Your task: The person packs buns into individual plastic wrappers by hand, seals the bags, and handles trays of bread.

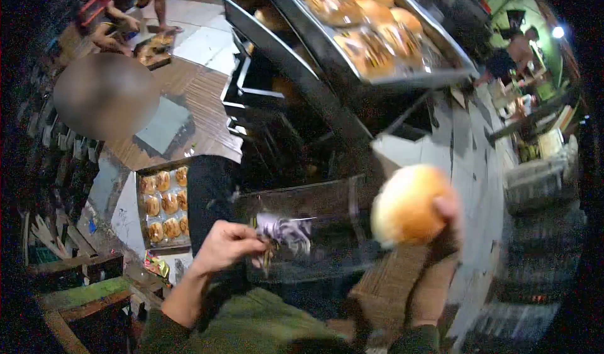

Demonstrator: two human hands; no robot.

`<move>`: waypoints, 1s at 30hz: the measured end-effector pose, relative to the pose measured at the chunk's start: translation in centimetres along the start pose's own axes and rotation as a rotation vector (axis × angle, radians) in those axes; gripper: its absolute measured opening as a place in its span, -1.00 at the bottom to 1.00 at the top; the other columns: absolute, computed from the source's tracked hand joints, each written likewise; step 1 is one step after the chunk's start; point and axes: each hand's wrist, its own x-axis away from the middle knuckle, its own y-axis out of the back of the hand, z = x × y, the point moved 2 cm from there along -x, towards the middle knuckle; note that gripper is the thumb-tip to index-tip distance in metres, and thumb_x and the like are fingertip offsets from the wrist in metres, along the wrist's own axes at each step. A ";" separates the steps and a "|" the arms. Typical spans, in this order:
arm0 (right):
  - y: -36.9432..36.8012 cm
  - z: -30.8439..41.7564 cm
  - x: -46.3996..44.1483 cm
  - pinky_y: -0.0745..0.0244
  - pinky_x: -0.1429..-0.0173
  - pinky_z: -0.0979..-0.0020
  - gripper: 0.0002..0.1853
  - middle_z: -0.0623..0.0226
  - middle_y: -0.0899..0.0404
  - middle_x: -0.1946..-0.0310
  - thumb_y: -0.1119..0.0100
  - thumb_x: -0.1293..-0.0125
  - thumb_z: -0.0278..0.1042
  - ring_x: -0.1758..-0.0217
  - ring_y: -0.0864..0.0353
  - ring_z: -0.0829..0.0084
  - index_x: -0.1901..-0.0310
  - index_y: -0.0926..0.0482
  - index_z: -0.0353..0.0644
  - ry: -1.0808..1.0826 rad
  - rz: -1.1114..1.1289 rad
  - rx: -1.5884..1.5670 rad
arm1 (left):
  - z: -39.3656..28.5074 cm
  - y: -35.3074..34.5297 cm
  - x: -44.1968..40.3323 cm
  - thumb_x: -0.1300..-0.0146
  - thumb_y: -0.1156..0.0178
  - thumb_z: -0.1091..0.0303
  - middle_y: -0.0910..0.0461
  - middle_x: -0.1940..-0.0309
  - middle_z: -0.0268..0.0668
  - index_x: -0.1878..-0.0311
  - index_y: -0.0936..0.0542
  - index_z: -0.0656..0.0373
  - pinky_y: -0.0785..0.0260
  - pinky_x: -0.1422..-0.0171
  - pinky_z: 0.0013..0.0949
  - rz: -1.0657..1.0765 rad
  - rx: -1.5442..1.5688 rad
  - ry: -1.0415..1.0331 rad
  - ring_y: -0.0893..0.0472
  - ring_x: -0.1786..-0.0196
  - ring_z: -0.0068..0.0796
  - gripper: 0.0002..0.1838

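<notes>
My left hand (228,246) is closed, with thumb and fingers pinching a clear printed plastic bag (294,233) in front of my lap. The bag is blurred and its lower edge is hard to make out. In my right hand (447,212) is a round golden bun (408,206), raised to the right of the bag and apart from it. Most of my right fingers are hidden behind the bun. Beyond both hands, a metal tray (418,78) carries several buns, some of them inside clear bags with printing.
Dark metal trays (292,52) are stacked beneath the bun tray. To the left, a floor tray (141,212) holds wrapped buns. Wooden frames (82,294) stand at lower left, crates (535,209) at right. Other people (116,21) sit at upper left; another person (519,52) is at far right.
</notes>
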 end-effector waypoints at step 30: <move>-23.5 -8.8 2.0 0.09 -0.33 0.07 0.10 -0.11 -0.05 -0.24 0.24 0.02 0.54 -0.30 -0.05 -0.09 -0.25 0.01 -0.43 0.658 0.340 0.356 | 2.2 2.6 0.0 -0.07 -0.09 -0.15 0.02 -0.31 -0.16 -0.31 -0.02 0.13 0.16 -0.38 -0.17 -0.203 0.724 -0.586 -0.01 -0.36 -0.23 -0.14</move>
